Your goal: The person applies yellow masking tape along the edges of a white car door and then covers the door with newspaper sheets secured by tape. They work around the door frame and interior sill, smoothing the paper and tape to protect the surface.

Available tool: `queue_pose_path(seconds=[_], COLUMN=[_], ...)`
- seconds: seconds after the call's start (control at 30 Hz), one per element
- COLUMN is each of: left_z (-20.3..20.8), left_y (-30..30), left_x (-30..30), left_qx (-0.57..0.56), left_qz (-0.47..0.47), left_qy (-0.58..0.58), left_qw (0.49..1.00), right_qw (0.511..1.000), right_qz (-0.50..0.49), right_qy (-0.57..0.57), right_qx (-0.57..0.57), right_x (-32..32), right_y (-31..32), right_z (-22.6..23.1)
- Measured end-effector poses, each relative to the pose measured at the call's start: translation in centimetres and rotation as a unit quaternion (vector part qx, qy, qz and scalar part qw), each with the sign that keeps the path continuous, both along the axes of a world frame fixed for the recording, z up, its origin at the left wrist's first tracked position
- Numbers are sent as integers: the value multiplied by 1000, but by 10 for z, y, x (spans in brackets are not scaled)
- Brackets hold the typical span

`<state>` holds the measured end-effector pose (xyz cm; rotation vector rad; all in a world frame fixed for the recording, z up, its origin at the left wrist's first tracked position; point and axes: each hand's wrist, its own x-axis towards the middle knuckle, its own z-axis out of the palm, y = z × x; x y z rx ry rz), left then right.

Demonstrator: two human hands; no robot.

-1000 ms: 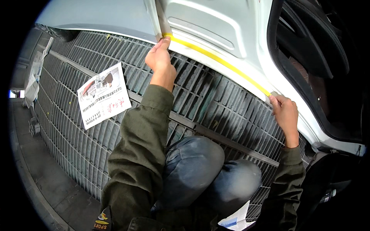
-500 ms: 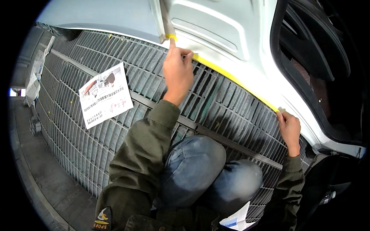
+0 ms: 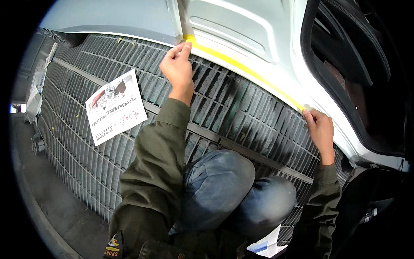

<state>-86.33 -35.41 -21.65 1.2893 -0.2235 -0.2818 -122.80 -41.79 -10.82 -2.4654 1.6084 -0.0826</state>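
Working with both bare hands at a strip of yellow tape point(image 3: 246, 70), laid along the bottom edge of a white car panel point(image 3: 233, 26). Reaching with the left hand point(image 3: 177, 71) to the upper left end of the tape, touching it with thumb and curled fingers drawn close together there. Cannot tell whether pinching that end or only pressing it to the panel. Holding the lower right end of the tape with the right hand point(image 3: 320, 129), pinching it between thumb and bent forefinger, with the remaining fingers folded toward the palm. Leaving the tape uncovered between the hands, in a gently bowed line sloping down to the right.

Can see, above and left of the tape, a grey-blue body panel point(image 3: 112, 17); to the right of the tape, a dark seat point(image 3: 345, 47) inside the car. Crouching below the tape in faded blue jeans point(image 3: 217, 185) and dark green sleeves point(image 3: 157, 146), over a metal grating point(image 3: 276, 125). Can make out, left of the tape and well apart from it, a printed sheet point(image 3: 116, 108) lying tilted on the grating; far left of the tape, more papers point(image 3: 36, 97); well below the tape, a partly hidden white paper point(image 3: 269, 244).
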Motion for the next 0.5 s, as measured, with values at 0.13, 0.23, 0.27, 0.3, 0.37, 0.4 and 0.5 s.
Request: queue_pose_path(seconds=[0.13,0.23,0.27,0.3,0.37,0.4,0.5], left_z=[6,11,12,12,9,9,10], left_y=[-14,-19,-19,-20,-21,-22,-24], left_x=[-6,-11,-11,-10,-8,-9,-11], left_qx=[-17,-45,-45,-47,-42,-46,-50], left_qz=[31,52,55,59,71,71,72], left_qy=[49,81,85,89,90,92,94], left_qw=[998,994,994,993,993,992,992], right_qw=[1000,1000,1000,1000,1000,1000,999], right_qz=[-5,-16,-18,-20,-2,5,11], right_qy=[-1,-11,0,10,3,0,-8], right_qx=[-19,-12,-9,-6,-15,-22,-32], right_x=[2,5,7,9,7,5,3], right_y=[-9,-11,-11,-12,-13,-14,-14], right_z=[-1,1,4,4,-2,-4,-5])
